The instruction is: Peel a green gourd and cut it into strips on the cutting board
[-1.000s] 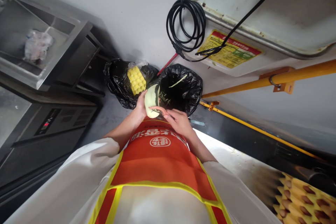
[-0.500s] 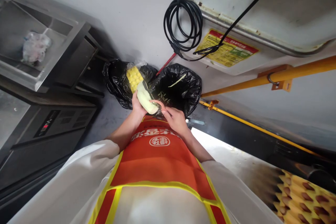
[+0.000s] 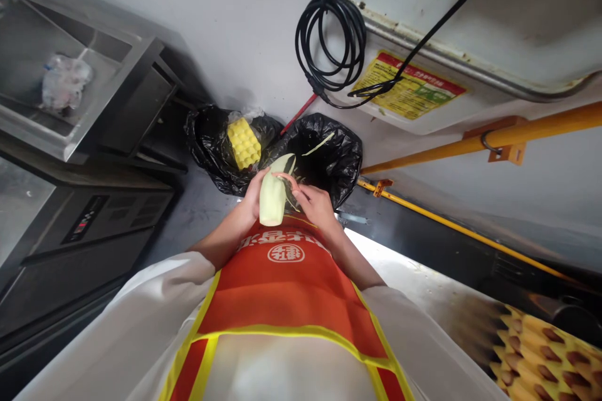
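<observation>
My left hand (image 3: 254, 193) is wrapped round a thick, pale green vegetable (image 3: 273, 199), mostly peeled, its blunt cut end toward my apron. A dark patch shows near the vegetable's far end; I cannot tell whether it is skin. In my right hand (image 3: 316, 202) is an orange-pink peeler (image 3: 288, 179), its head against the vegetable's right side. A thin strip of peel hangs below the peeler. Both hands are in front of my red apron, at the near edge of a black-lined bin (image 3: 345, 166) holding pale peel strips.
A second black-lined bin (image 3: 202, 150) holds a yellow egg tray (image 3: 244, 144). At the left stands a steel sink (image 3: 110, 53) with a plastic bag (image 3: 66, 84) inside. A coiled black cable (image 3: 332, 44) hangs by a white basin. Yellow pipes (image 3: 437, 141) run along the right wall.
The vegetable has turned from slanting to nearly upright in the picture, its near end shifting toward my apron. The peeler has moved slightly up along it, and the egg tray is now uncovered.
</observation>
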`<state>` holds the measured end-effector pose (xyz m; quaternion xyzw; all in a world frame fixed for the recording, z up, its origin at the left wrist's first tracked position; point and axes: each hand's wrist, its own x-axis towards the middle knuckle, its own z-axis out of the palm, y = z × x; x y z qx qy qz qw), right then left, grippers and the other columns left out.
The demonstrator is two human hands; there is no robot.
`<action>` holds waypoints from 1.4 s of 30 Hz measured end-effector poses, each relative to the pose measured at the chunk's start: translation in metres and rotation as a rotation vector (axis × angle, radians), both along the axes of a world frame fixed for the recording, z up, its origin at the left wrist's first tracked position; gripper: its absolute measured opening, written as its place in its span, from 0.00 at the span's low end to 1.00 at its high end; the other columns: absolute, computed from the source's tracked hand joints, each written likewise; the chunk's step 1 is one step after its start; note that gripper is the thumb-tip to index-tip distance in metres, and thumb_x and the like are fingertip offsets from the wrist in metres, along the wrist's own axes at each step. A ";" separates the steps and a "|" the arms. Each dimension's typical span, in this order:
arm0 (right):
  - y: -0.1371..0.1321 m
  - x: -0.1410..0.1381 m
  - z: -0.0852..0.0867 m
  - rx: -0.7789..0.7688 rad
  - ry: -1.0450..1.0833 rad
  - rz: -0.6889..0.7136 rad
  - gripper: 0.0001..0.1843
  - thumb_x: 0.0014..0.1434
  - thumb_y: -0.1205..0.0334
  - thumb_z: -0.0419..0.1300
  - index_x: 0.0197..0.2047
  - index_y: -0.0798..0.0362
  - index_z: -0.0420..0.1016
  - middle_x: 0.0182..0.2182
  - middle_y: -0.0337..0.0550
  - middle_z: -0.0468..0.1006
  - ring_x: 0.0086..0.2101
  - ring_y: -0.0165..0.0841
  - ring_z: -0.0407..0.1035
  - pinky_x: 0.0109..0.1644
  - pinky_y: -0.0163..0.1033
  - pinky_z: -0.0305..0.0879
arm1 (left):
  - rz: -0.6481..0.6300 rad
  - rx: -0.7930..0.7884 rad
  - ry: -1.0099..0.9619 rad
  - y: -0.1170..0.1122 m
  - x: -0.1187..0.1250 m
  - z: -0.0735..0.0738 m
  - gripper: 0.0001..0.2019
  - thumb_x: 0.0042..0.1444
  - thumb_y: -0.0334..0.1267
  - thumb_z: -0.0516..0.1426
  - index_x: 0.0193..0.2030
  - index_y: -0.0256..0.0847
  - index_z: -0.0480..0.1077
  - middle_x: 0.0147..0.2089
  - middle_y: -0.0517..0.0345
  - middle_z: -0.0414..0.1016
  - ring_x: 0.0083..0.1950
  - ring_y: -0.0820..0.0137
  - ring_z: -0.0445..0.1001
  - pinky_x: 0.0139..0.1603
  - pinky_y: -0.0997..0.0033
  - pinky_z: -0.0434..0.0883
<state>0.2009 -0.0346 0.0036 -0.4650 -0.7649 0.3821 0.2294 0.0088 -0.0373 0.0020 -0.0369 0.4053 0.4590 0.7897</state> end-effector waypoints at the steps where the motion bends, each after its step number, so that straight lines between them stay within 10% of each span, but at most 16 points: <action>1: 0.003 0.001 -0.004 -0.012 0.002 -0.032 0.23 0.73 0.47 0.50 0.40 0.50 0.82 0.33 0.43 0.82 0.34 0.36 0.74 0.41 0.37 0.63 | -0.005 -0.023 -0.002 -0.002 0.002 0.003 0.19 0.61 0.51 0.56 0.44 0.35 0.77 0.26 0.55 0.78 0.23 0.67 0.73 0.32 0.68 0.74; 18: 0.084 0.022 -0.062 -0.266 -0.405 -0.492 0.24 0.72 0.50 0.50 0.46 0.54 0.84 0.41 0.56 0.85 0.41 0.43 0.77 0.42 0.38 0.63 | -0.084 -0.095 -0.055 -0.012 0.000 0.016 0.30 0.65 0.53 0.50 0.58 0.28 0.74 0.39 0.41 0.83 0.35 0.60 0.82 0.34 0.66 0.79; 31: -0.004 0.015 0.012 0.004 -0.027 0.107 0.25 0.73 0.45 0.48 0.42 0.48 0.82 0.31 0.42 0.80 0.32 0.34 0.72 0.39 0.37 0.64 | -0.027 -0.129 -0.083 -0.004 -0.002 0.003 0.24 0.64 0.56 0.54 0.41 0.34 0.78 0.27 0.49 0.80 0.25 0.64 0.77 0.28 0.67 0.76; 42: 0.063 0.036 -0.055 -0.073 -0.232 -0.413 0.24 0.71 0.47 0.50 0.47 0.51 0.84 0.38 0.47 0.84 0.39 0.39 0.76 0.43 0.37 0.64 | -0.197 -0.178 -0.046 -0.015 0.008 0.010 0.28 0.64 0.56 0.53 0.55 0.32 0.76 0.37 0.43 0.83 0.28 0.61 0.79 0.29 0.63 0.78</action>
